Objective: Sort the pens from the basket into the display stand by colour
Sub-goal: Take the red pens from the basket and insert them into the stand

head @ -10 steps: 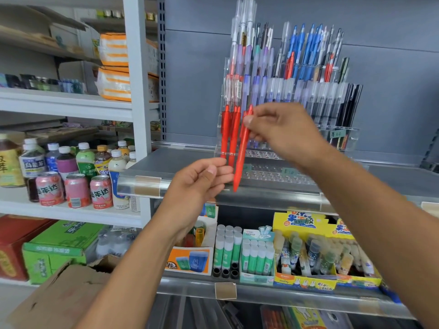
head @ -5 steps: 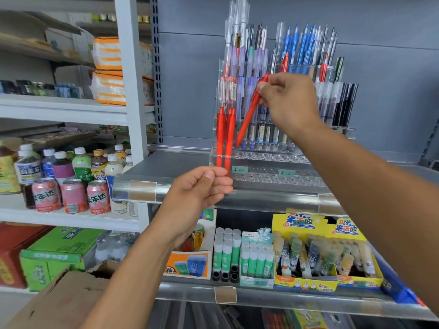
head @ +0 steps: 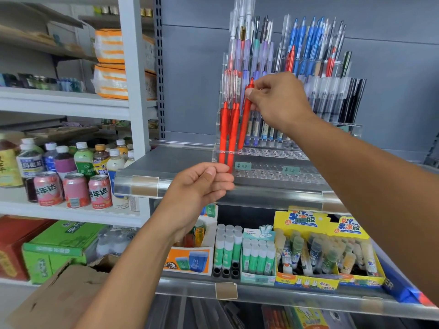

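Observation:
A clear tiered display stand (head: 273, 153) sits on the upper shelf, filled with pens. Red pens (head: 224, 131) stand at its front left, blue pens (head: 306, 43) at the top right and black pens (head: 354, 98) at the far right. My right hand (head: 280, 100) pinches a red pen (head: 244, 122) near its top. That pen is almost upright, just right of the standing red ones, with its tip down at a stand tier. My left hand (head: 199, 184) hovers in front of the stand's lowest tier, fingers loosely curled, holding nothing that I can see. No basket is in view.
The shelf's clear front rail (head: 147, 186) runs below the stand. Drink bottles and cans (head: 71, 176) fill the left shelves. Glue sticks (head: 228, 248) and yellow boxes (head: 327, 252) stand on the shelf below. A cardboard box (head: 59, 298) is at the lower left.
My right hand lifted the red pen from low in front of the stand, swung it upright and lowered it beside the two standing red pens. My left hand stayed put.

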Tool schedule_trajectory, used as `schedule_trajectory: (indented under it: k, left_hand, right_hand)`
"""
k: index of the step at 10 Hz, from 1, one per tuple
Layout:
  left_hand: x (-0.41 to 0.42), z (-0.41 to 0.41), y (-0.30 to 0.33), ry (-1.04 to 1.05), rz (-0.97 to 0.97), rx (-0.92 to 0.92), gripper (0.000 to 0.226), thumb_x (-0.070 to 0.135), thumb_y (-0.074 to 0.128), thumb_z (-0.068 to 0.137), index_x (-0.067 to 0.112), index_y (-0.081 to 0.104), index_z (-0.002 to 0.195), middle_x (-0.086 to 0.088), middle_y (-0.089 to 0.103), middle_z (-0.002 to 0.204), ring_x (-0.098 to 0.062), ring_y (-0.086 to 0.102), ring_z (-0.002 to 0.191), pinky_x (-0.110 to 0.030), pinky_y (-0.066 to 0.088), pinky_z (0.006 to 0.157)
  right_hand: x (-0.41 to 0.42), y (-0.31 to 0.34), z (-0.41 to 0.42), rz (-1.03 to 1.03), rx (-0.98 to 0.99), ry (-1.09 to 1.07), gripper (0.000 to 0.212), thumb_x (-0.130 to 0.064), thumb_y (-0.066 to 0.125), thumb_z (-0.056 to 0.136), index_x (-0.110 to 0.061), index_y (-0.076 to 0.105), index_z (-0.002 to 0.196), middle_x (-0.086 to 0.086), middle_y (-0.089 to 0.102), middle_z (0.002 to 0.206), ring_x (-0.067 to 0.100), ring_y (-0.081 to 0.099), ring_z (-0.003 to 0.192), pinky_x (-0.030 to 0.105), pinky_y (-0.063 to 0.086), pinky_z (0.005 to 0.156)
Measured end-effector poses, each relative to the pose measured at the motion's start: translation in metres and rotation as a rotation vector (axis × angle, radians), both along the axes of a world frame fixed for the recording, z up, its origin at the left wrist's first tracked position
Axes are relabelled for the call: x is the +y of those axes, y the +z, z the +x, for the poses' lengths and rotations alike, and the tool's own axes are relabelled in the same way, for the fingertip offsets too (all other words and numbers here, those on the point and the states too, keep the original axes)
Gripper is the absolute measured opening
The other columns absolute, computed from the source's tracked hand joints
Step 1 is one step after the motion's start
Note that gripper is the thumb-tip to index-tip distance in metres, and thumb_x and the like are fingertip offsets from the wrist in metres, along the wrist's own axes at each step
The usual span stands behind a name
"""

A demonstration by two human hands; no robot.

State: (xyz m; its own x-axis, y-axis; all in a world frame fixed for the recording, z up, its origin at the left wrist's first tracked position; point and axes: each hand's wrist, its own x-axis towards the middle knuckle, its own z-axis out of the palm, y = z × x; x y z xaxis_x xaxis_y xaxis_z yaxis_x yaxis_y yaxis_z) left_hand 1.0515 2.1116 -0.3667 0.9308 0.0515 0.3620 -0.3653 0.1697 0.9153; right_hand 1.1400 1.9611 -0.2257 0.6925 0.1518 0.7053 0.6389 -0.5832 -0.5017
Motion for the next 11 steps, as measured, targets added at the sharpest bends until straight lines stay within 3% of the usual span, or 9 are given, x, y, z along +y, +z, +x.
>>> schedule_trajectory:
  k: [2,4,5,6,7,8,9,10,11]
  left_hand:
    - [0.000,-0.003,0.002,-0.008,-0.009,-0.006,0.028,0.013,0.040,0.103,0.012,0.068,0.103,0.000,0.075,0.084,-0.010,0.071,0.082,-0.018,0.055,0.074]
    - [0.001,-0.005,0.003,-0.005,-0.011,-0.011,0.028,0.013,0.040,0.103,0.011,0.068,0.104,-0.001,0.075,0.085,-0.010,0.071,0.082,-0.019,0.056,0.075]
    - [0.002,-0.006,0.004,-0.004,-0.013,-0.012,0.028,0.014,0.040,0.102,0.011,0.068,0.104,-0.001,0.075,0.085,-0.010,0.071,0.082,-0.019,0.056,0.076]
    - [0.002,-0.007,0.004,-0.001,-0.008,-0.009,0.028,0.014,0.040,0.103,0.012,0.068,0.104,-0.001,0.075,0.086,-0.011,0.071,0.084,-0.019,0.056,0.076]
    - [0.001,-0.007,0.003,0.008,-0.010,-0.009,0.028,0.014,0.041,0.103,0.013,0.068,0.104,-0.001,0.075,0.087,-0.011,0.071,0.085,-0.020,0.056,0.076]
    - [0.001,-0.007,0.003,0.030,-0.009,-0.010,0.028,0.014,0.040,0.103,0.013,0.068,0.103,0.000,0.075,0.087,-0.012,0.071,0.085,-0.020,0.055,0.076]
    - [0.002,-0.007,0.003,0.050,-0.002,-0.021,0.028,0.015,0.040,0.103,0.014,0.069,0.104,0.000,0.074,0.087,-0.011,0.070,0.085,-0.021,0.054,0.077]
    - [-0.002,-0.007,0.003,0.077,0.004,-0.052,0.027,0.015,0.042,0.103,0.014,0.068,0.103,0.001,0.073,0.086,-0.011,0.069,0.082,-0.023,0.054,0.076]
    - [-0.010,-0.009,0.004,0.126,0.012,-0.095,0.023,0.014,0.044,0.102,0.015,0.067,0.101,0.001,0.071,0.083,-0.011,0.067,0.077,-0.025,0.053,0.075]
  right_hand:
    - [0.005,0.001,0.004,-0.136,0.129,-0.026,0.022,-0.020,0.064,0.094,-0.006,0.060,0.076,0.008,0.064,0.068,0.015,0.072,0.073,0.020,0.049,0.059]
    - [0.008,-0.019,0.001,-0.139,0.141,-0.046,0.026,-0.020,0.065,0.093,0.006,0.067,0.092,0.020,0.072,0.085,0.025,0.069,0.071,0.024,0.045,0.059]
    - [0.009,-0.020,-0.002,-0.115,0.151,-0.055,0.026,-0.020,0.065,0.093,0.005,0.068,0.092,0.019,0.073,0.083,0.026,0.071,0.073,0.023,0.045,0.057]
    - [0.009,-0.019,-0.004,-0.111,0.160,-0.071,0.026,-0.020,0.065,0.093,0.005,0.069,0.092,0.018,0.073,0.081,0.019,0.065,0.061,0.022,0.042,0.052]
    - [0.008,-0.022,-0.007,-0.107,0.160,-0.072,0.026,-0.021,0.065,0.093,0.005,0.069,0.090,0.017,0.073,0.081,0.017,0.063,0.059,0.024,0.047,0.060]
    - [0.005,-0.028,-0.010,-0.091,0.144,-0.075,0.026,-0.024,0.064,0.094,0.001,0.069,0.087,0.011,0.072,0.077,0.017,0.069,0.070,0.031,0.054,0.083]
    - [-0.002,-0.037,-0.018,-0.084,0.018,-0.122,0.024,-0.027,0.058,0.097,-0.009,0.066,0.085,-0.002,0.066,0.070,0.009,0.064,0.068,0.032,0.054,0.086]
    - [-0.007,-0.049,-0.034,-0.101,-0.129,-0.124,0.017,-0.026,0.054,0.098,-0.015,0.064,0.090,-0.010,0.062,0.070,0.009,0.062,0.067,0.033,0.055,0.077]
    - [-0.011,-0.063,-0.050,-0.097,-0.165,-0.060,0.011,-0.024,0.055,0.097,-0.019,0.064,0.092,-0.018,0.057,0.069,0.000,0.060,0.066,0.020,0.052,0.072]
